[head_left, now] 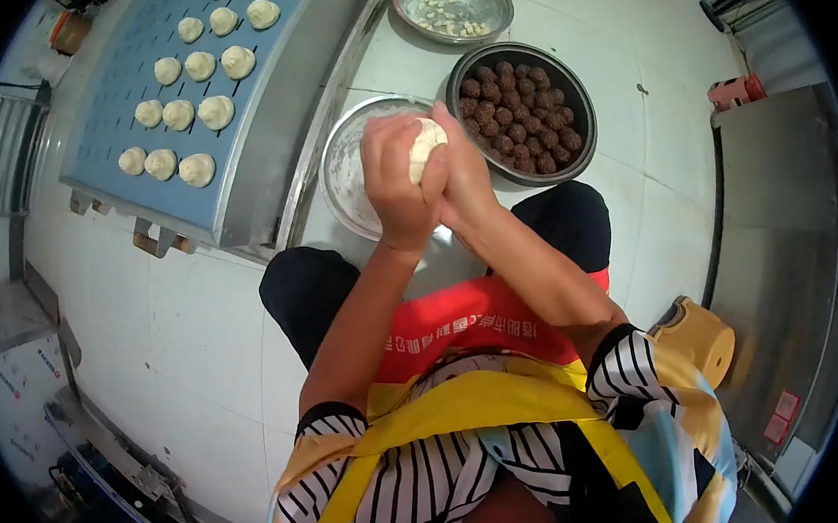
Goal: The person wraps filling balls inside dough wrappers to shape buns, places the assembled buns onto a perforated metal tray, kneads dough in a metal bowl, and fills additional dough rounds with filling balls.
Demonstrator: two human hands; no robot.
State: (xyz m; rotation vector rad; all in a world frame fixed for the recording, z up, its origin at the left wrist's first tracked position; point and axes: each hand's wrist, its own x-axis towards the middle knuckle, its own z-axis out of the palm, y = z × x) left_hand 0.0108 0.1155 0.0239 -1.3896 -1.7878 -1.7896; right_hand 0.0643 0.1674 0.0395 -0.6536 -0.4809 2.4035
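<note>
Grasping a dough ball [428,151] between the left hand [397,180] and the right hand [464,176], with fingers curled around it, just left of the dark bowl [590,125]. Holding it above the floured metal bowl [343,174], also left of the dark bowl. Showing brown balls [524,118] inside the dark bowl, a shallow bowl [402,8] of pale bits beyond it, a blue tray [116,98] bearing dough pieces [197,170] well to its left, and a yellow stool [714,338] to its near right.
</note>
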